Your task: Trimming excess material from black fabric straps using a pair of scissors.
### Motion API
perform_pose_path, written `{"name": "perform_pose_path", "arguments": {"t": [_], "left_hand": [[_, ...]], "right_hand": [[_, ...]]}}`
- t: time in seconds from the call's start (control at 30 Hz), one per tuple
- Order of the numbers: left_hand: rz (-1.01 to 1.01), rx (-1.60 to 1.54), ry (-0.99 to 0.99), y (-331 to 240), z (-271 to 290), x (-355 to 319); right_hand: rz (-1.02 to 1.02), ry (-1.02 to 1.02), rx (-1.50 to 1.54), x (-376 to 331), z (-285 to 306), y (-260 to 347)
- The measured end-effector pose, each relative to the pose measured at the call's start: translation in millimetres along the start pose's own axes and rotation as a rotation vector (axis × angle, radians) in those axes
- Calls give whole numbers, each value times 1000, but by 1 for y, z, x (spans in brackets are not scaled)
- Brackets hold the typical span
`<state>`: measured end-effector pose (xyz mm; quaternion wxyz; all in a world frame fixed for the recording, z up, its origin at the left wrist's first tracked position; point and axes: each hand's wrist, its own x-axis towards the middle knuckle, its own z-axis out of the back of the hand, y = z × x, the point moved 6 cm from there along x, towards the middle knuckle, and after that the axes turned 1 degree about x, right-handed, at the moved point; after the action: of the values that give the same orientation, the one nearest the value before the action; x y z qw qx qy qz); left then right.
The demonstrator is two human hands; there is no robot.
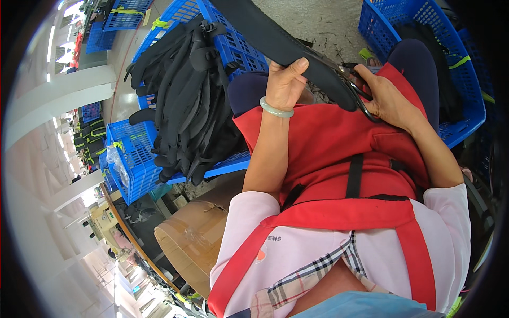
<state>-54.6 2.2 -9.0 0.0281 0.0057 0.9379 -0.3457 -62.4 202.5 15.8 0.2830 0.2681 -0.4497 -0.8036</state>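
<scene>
A long black padded strap [275, 42] slants down across my lap from the top of the view, its rounded end hanging over the red apron [328, 132]. My left hand [286, 85] grips the strap's near edge, thumb on top and fingers beneath. On its other side, my right hand [389, 98] is closed around the dark handles of a pair of scissors [361, 98]. Their blades lie along the strap's far edge, partly hidden by it. Whether the blades are apart, I cannot tell.
At my left, a blue plastic crate [238, 47] is heaped with black straps [185, 106]. Another blue crate [461, 130] with dark pieces stands at my right. A cardboard box [193, 236] sits near my left elbow. Scraps litter the floor [323, 26] ahead.
</scene>
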Motion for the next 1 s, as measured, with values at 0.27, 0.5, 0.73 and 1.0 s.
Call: {"name": "perform_pose_path", "arguments": {"t": [0.27, 0.5, 0.73, 1.0], "left_hand": [[22, -2, 24, 3, -4, 1], [10, -46, 39, 5, -1, 1], [26, -72, 13, 5, -6, 0], [31, -15, 41, 9, -3, -1]], "right_hand": [[69, -125, -2, -1, 1, 6], [-19, -60, -127, 4, -2, -7], [82, -64, -42, -6, 10, 5], [7, -19, -26, 1, -4, -3]]}}
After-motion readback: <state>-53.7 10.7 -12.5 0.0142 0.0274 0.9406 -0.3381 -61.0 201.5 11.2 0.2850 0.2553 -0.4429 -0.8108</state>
